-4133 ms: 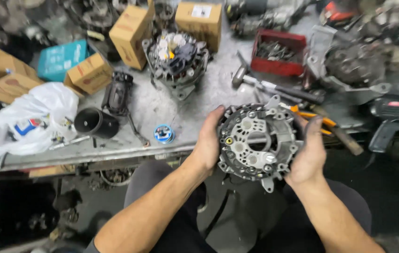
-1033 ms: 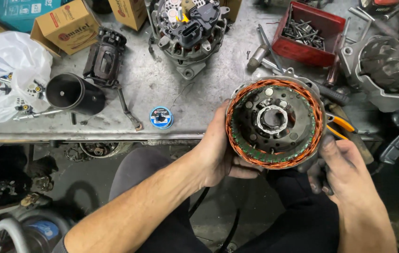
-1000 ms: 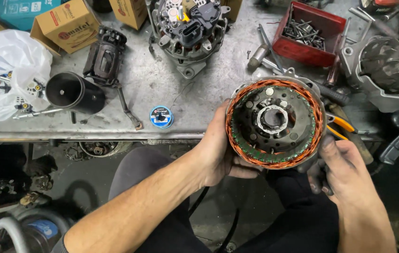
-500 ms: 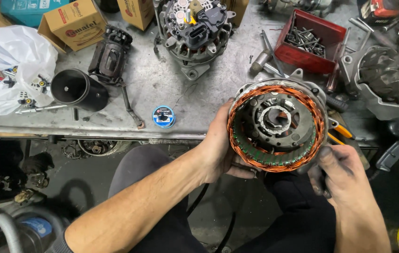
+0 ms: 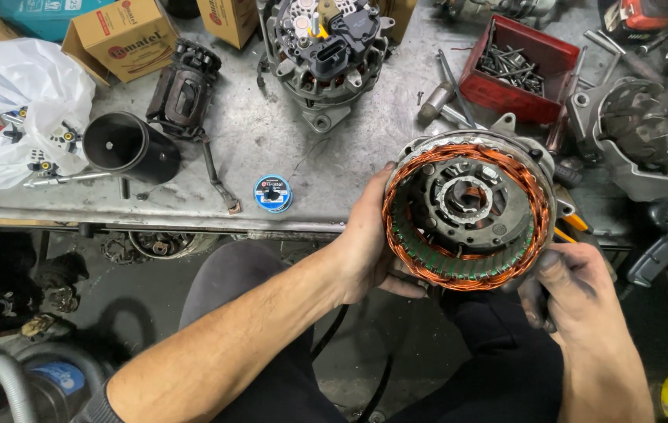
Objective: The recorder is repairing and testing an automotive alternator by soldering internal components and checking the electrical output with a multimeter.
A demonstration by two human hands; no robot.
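Your left hand (image 5: 369, 243) gripped the alternator stator housing (image 5: 468, 210) by its left rim, open bore facing you, while your right hand (image 5: 573, 286) curled loosely, empty, just below-right of it

Auto-electric workshop: alternators (image 5: 324, 55), cluttered workbench (image 5: 271, 149)

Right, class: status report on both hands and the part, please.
Left hand grips round grey alternator housing with copper windings. Right hand at its lower edge. Nothing in the way.
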